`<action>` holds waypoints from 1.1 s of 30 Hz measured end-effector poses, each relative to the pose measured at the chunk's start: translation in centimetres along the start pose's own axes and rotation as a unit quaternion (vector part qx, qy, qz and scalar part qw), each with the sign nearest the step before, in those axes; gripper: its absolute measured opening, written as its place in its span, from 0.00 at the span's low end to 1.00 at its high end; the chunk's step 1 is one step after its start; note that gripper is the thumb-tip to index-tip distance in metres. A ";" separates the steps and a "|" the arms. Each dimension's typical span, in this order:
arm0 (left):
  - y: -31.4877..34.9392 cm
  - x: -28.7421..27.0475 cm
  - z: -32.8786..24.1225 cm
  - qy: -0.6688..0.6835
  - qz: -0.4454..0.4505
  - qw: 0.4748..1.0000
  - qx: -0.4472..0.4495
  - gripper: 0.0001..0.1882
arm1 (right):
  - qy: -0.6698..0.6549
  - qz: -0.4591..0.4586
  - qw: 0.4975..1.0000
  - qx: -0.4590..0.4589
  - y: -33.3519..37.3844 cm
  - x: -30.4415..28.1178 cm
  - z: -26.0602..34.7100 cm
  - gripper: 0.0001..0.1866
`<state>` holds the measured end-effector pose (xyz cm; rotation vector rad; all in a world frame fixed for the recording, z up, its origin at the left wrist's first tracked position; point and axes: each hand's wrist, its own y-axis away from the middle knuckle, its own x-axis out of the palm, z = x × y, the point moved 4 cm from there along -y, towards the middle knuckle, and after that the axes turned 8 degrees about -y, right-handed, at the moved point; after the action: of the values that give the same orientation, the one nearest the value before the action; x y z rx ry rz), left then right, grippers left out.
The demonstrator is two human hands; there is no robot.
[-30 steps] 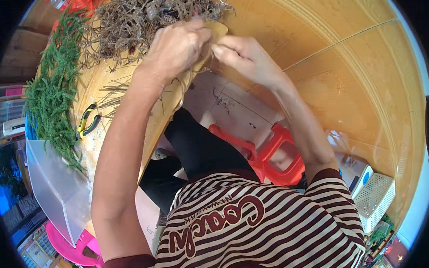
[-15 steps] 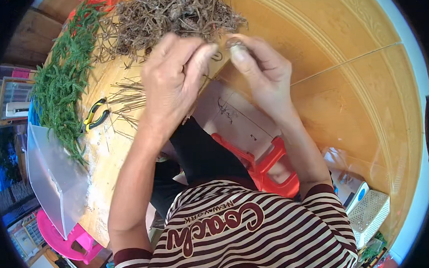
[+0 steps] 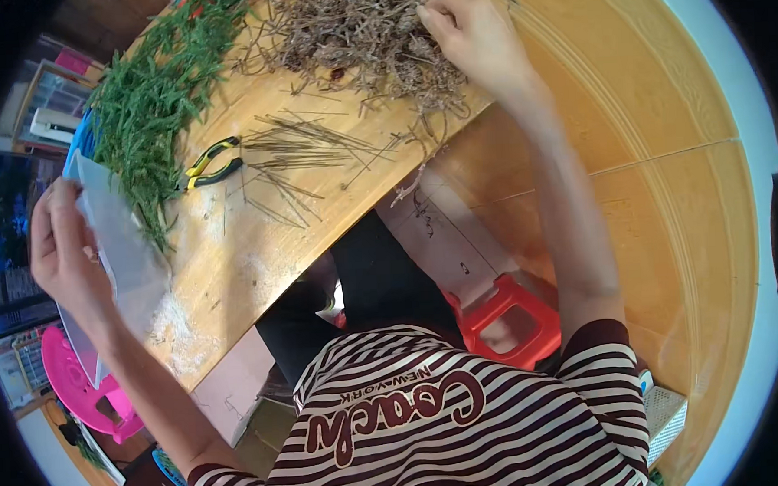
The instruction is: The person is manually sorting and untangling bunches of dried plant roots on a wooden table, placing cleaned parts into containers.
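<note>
At the left, my left hand is over the translucent plastic box, its fingers curled inward; whatever they may hold is hidden. My right hand reaches to the right side of a tangled heap of brown, dry-looking stems. Thumb and fingers are pinched together there, and I cannot make out what is between them. Thin brownish sticks or wires lie loosely spread on the wooden table. Beside them rest pliers with yellow and black handles, jaws toward the sticks.
Green needle-leaved sprigs are piled along the table's left part. White powdery specks lie near the box. A red plastic stool stands below the table edge, a pink plastic chair at the lower left. A large patterned wooden panel fills the right.
My hands were close together in front of the brown heap. The left has swung out to the plastic box; the right has moved up and slightly right to the heap's edge. The view has shifted.
</note>
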<state>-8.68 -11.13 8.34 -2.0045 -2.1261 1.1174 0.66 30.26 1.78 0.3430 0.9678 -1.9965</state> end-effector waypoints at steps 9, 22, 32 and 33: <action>-1.6 -14.9 11.3 -0.528 0.107 0.839 0.079 0.21 | 0.267 0.118 0.951 0.104 -3.1 3.6 -0.4 0.23; 1.9 14.8 -6.0 -0.060 0.211 0.935 0.278 0.12 | 0.035 -0.082 0.996 0.019 -0.2 1.5 -1.5 0.14; 3.6 28.5 -9.1 -0.135 0.182 0.813 0.536 0.05 | -0.115 0.079 0.983 0.120 4.5 1.6 -0.3 0.13; 3.7 28.8 -8.9 -0.136 0.190 0.806 0.544 0.05 | -0.159 0.084 0.975 0.128 4.9 1.8 -0.3 0.13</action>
<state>-6.51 18.00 0.23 -1.6638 -0.6529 2.0933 3.46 27.87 -1.89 0.2264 0.4672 -1.9473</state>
